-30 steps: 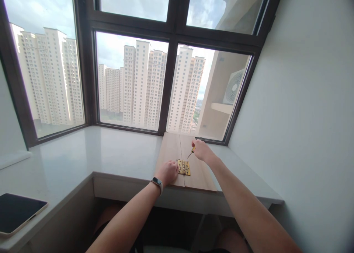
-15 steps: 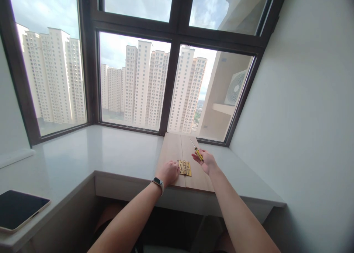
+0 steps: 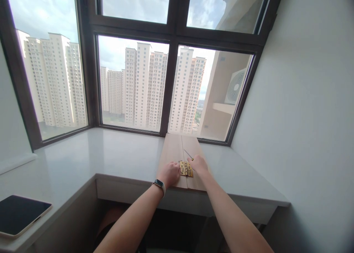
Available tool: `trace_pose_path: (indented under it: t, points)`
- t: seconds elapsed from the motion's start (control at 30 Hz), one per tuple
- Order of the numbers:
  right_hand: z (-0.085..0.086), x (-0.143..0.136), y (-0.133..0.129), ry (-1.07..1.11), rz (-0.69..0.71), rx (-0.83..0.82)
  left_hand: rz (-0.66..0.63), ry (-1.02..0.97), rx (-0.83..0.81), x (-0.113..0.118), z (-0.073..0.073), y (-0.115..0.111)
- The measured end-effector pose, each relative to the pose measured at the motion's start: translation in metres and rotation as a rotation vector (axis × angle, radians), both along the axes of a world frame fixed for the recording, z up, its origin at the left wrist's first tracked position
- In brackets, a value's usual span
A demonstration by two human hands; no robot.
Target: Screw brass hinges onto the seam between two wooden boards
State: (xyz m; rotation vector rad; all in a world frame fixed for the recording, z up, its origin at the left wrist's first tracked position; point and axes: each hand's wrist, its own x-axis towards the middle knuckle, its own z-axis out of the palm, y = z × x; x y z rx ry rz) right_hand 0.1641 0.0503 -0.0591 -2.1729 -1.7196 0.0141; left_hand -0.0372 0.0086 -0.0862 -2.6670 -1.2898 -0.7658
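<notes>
A brass-coloured hinge (image 3: 186,169) lies opened flat across the seam between two wooden boards (image 3: 171,146). My left hand (image 3: 170,173), fingers curled together, presses at the hinge's left edge. A small dark piece, too small to name, shows by those fingertips. In my right hand (image 3: 199,164) is a screwdriver (image 3: 189,154) with a yellow and black handle, mostly covered by the closed fingers. Its metal shaft points up and left, away from me, above the boards and apart from the hinge.
The boards rest on a white windowsill counter (image 3: 124,153), reaching from its front edge to the window frame (image 3: 173,80). A tablet (image 3: 22,214) with a dark screen lies at the far left. A white wall (image 3: 304,98) bounds the right side.
My right hand has come left and closer to the hinge, and its open-looking fingers have closed over the screwdriver's handle. My left hand stays at the hinge's edge.
</notes>
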Motion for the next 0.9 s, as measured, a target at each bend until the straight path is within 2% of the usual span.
trace_pose_path:
  t: [0.23, 0.43, 0.7, 0.9]
  points:
    - [-0.004, -0.006, 0.007, -0.084, -0.018, -0.082, 0.008, -0.007, 0.007, 0.001, -0.001, 0.001]
    - [0.003, -0.011, 0.015, -0.217, 0.109, -0.118, 0.016, -0.006, -0.007, 0.0, 0.001, -0.001]
    - [0.01, -0.011, 0.015, -0.272, 0.27, -0.128, 0.016, -0.012, -0.028, -0.001, 0.001, 0.0]
    - [0.011, -0.004, 0.018, -0.27, 0.32, -0.13, 0.022, -0.031, -0.015, -0.001, -0.001, 0.0]
